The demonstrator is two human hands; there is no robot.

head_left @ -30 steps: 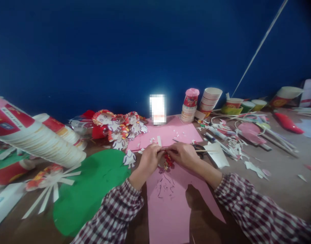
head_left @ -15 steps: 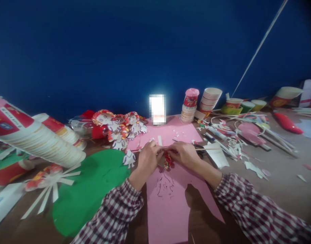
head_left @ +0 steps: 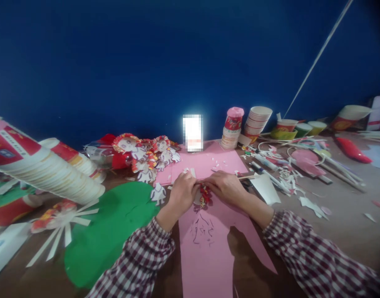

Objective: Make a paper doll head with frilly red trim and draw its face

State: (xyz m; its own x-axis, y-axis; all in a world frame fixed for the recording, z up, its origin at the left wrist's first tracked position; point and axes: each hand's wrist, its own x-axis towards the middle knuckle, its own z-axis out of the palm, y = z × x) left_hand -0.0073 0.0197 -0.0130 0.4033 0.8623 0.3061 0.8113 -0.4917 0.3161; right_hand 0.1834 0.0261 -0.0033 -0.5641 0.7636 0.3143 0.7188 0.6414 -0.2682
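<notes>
Over the middle of a pink sheet (head_left: pixel 205 265) with dark pen marks, my two hands meet. My left hand (head_left: pixel 184 191) is closed, thumb and fingers pinching the upper edge of a small paper piece with red and yellow curls (head_left: pixel 204 196). From the other side my right hand (head_left: pixel 225 188) pinches the same edge, its fingers bent. The fingers hide most of that edge. Beyond my right hand a thin wooden stick (head_left: pixel 247 177) points right; whether the hand touches it is unclear. A white paper figure (head_left: pixel 158 193) lies left of my left hand.
Paper dolls (head_left: pixel 161 147) with red and yellow hair lie at the back left. A green sheet (head_left: pixel 109 236) and a leaning stack of paper cups (head_left: pixel 62 174) are on the left. Upright cup stacks (head_left: pixel 258 122), paper scraps (head_left: pixel 287 176) and a red pouch (head_left: pixel 352 150) lie right.
Both hands have shifted very slightly while pinching the curled paper piece, and more of its red curls show. The stick beyond my right hand has tilted a little upward.
</notes>
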